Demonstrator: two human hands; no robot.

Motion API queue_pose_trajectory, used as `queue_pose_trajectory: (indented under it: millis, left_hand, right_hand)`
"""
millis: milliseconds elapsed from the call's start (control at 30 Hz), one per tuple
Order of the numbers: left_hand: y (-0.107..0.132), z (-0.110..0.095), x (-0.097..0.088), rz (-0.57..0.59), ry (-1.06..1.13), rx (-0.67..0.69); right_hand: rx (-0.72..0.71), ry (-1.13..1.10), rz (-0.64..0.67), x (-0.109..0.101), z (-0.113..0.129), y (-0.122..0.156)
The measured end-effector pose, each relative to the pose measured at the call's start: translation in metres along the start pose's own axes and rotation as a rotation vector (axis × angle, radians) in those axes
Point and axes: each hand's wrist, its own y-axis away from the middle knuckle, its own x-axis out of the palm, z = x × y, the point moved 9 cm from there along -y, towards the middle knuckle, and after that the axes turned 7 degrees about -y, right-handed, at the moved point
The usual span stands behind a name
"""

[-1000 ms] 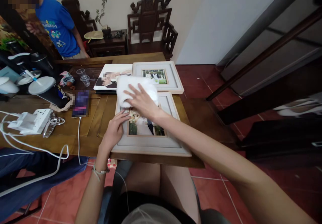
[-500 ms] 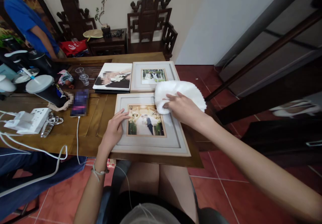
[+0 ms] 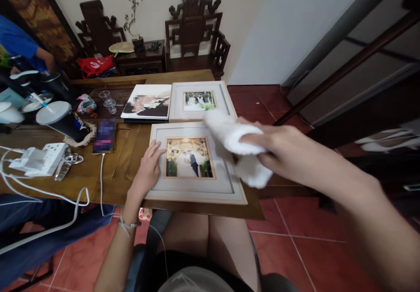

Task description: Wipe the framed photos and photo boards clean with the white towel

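Observation:
A framed wedding photo (image 3: 226, 187) with a pale wooden edge lies flat at the front of the table. My left hand (image 3: 149, 169) rests on its left side, fingers stretched out over the border. In my right hand (image 3: 275, 145) a white cloth (image 3: 241, 138) is gripped, blurred by motion and lifted at the frame's right edge, one end hanging down. Whether the cloth touches the glass I cannot tell. Behind lies a second framed photo (image 3: 198, 101), its right front corner partly covered by the cloth. Left of that is a photo album (image 3: 147, 101).
On the wooden table (image 3: 127, 169) to the left are a phone (image 3: 104, 136) on a white cable, a power strip (image 3: 50, 158), a hair clip (image 3: 67, 165), a lidded dark cup (image 3: 62, 119) and clear plastic cups (image 3: 110, 101). A person in a blue shirt (image 3: 19, 42) is at the far left.
My right hand has moved right and up off the photo's glass, with the cloth folding and swinging along. My left hand stays in place. The person in blue has moved left and lower.

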Motion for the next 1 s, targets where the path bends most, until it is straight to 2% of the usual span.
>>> queue_pose_trajectory:
  millis: [67, 167, 267, 333, 433, 600, 667, 733, 800, 1000]
  left_hand:
    - [0.0, 0.001, 0.0, 0.002, 0.003, 0.004]
    - [-0.001, 0.003, 0.002, 0.01, 0.011, -0.002]
    - [-0.002, 0.004, 0.002, 0.011, 0.014, -0.009]
    - [-0.002, 0.004, 0.002, 0.013, 0.012, -0.021]
    - [-0.002, 0.003, 0.002, 0.015, 0.017, -0.034]
    - [0.0, 0.004, 0.002, -0.005, 0.04, -0.035]
    - [0.0, 0.005, 0.002, 0.003, 0.039, -0.035]
    - [-0.001, 0.005, 0.001, 0.012, 0.035, -0.023]
    - [-0.002, 0.003, -0.001, 0.017, 0.038, 0.007]
    - [-0.003, 0.003, -0.003, 0.031, 0.053, 0.039]
  right_hand:
    - [-0.059, 0.129, -0.039, 0.009, 0.002, -0.024]
    - [-0.134, 0.233, -0.011, 0.048, 0.009, -0.046]
    - [-0.176, 0.226, 0.095, 0.092, 0.019, -0.048]
    - [-0.179, 0.206, 0.134, 0.107, 0.027, -0.04]
    - [-0.178, 0.142, 0.183, 0.11, 0.044, -0.015]
    - [-0.2, -0.044, 0.312, 0.104, 0.08, 0.042]
    - [-0.193, -0.12, 0.332, 0.1, 0.089, 0.053]
    - [-0.167, -0.167, 0.336, 0.097, 0.09, 0.05]
    - [-0.134, -0.17, 0.304, 0.096, 0.082, 0.034]
    - [-0.061, 0.002, 0.035, 0.098, 0.024, -0.032]
